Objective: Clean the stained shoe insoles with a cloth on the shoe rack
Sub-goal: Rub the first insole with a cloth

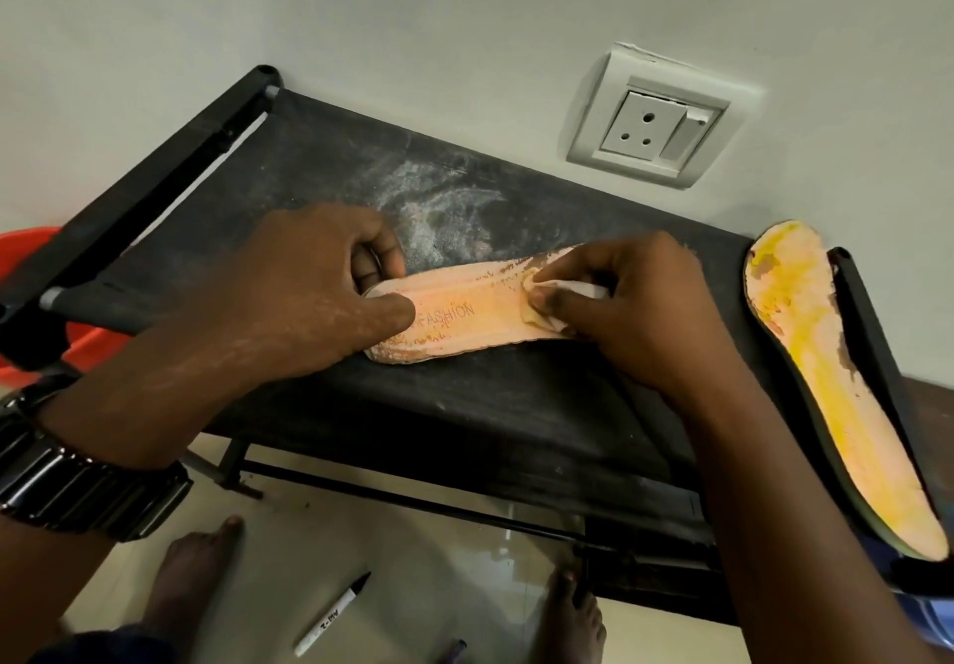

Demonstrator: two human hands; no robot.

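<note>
Dusty black rack bears a flaking orange insole, left hand gripping it, right hand pinching cloth.

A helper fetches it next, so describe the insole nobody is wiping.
Find the black fabric-topped shoe rack against the white wall. At its right end, past the right hand, lies a long peach foam insole. Unlike the FASHION-printed peach insole mid-rack, it is smeared bright yellow and no hand touches it.

Cloth mostly under right fingers
</note>
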